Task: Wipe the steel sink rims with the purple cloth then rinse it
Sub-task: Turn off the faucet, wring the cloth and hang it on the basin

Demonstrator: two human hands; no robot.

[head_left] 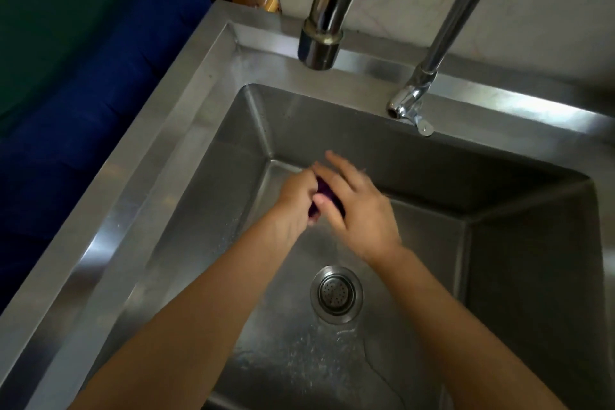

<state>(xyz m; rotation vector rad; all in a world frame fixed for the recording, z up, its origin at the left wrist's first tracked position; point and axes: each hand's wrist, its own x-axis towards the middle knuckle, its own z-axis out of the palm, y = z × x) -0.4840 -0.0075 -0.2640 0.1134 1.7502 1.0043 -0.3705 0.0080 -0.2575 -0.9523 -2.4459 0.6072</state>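
Both my hands are down inside the steel sink (186, 130), above its basin floor. My left hand (296, 196) grips the bunched purple cloth (324, 192), of which only a small dark patch shows. My right hand (357, 206) lies over the cloth from the right, its fingers fairly straight and pressed against it, the thumb underneath. The hands are slightly blurred. The big chrome faucet spout (321, 43) hangs above and behind the hands; I cannot make out a water stream from it.
A second, thinner tap (411, 103) stands at the back rim on the right. The round drain strainer (336, 293) sits in the wet basin floor near me, with water droplets around it. Blue and green fabric (83, 60) lies left of the sink.
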